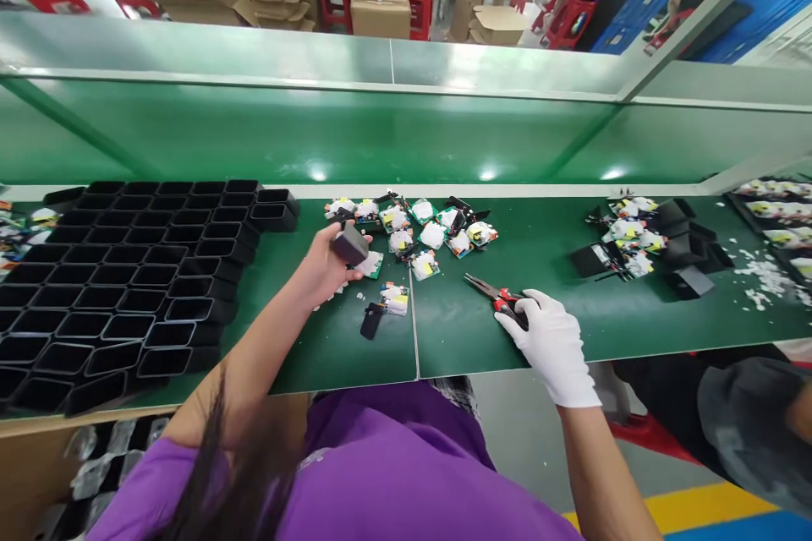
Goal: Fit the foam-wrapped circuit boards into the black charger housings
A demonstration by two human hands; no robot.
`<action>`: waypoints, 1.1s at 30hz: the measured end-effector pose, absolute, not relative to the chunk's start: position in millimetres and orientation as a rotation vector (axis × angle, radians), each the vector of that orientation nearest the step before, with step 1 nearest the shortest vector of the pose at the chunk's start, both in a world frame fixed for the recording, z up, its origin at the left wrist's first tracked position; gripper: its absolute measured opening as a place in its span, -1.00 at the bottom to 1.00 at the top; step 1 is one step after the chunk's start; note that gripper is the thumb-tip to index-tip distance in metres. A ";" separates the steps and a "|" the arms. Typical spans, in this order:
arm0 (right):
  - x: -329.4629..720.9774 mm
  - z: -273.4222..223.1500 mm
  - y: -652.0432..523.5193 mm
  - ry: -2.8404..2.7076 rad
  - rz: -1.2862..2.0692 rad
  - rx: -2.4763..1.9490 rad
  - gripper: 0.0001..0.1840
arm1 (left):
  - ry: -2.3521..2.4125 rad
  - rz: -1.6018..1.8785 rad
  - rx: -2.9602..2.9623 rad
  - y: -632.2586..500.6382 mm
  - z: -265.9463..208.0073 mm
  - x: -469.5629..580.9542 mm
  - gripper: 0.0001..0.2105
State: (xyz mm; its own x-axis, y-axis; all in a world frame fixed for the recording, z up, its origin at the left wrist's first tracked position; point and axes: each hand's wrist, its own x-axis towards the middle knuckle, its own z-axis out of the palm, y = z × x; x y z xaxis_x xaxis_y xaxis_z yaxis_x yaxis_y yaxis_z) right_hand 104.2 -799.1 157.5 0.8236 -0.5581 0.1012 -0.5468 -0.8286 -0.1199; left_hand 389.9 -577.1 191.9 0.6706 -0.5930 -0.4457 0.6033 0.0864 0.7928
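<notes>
My left hand (320,269), bare, is closed around a small black plastic housing (350,243), held tilted above the green table. Just below the housing, near my fingertips, shows a circuit board with white filler (370,265); whether it is joined to the housing I cannot tell. In a white glove, my right hand (553,340) grips the red-and-black handles of pliers (501,297), whose jaws point up and left, low over the table. Between my hands lie a circuit board with wires (394,298) and a black flat piece (371,320).
Rows of open black housings (120,292) cover the table's left side. A cluster of circuit boards (432,234) lies ahead of me. More boards (628,235) and black housings (688,245) sit to the right, beside white scraps (765,277). Someone's dark sleeve (752,414) is at far right.
</notes>
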 end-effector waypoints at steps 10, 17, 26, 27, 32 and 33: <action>121.3 164.4 -777.7 0.835 -0.427 -1.994 -0.69 | -0.972 -0.531 1.916 -561.3 217.0 346.6 -0.42; 136.6 190.9 -735.6 0.500 -0.052 -1.279 -0.60 | -1.240 -0.349 2.138 -548.6 223.4 335.4 -0.48; 143.3 213.2 -719.6 0.154 -0.032 -2.207 -0.84 | -1.364 -0.247 2.256 -531.6 230.1 334.8 -0.48; 144.7 213.6 -719.3 0.133 -0.038 -2.250 -0.83 | -1.368 -0.251 2.266 -531.3 230.5 334.7 -0.48; 149.1 215.7 -721.6 0.065 -0.038 -2.418 -0.86 | -1.399 -0.235 2.307 -530.7 228.9 335.0 -0.48; 149.3 216.9 -722.1 0.057 -0.037 -2.453 -0.86 | -1.413 -0.216 2.317 -530.3 227.8 335.2 -0.48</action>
State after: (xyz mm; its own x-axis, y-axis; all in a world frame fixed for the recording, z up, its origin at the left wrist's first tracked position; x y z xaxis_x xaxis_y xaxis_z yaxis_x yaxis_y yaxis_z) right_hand 149.3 -722.1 216.9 0.9986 -0.0510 0.0122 -0.0317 -0.7716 -0.6353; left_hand 335.2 -530.3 227.8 0.4722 -0.8777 0.0820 -0.8130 -0.3977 0.4252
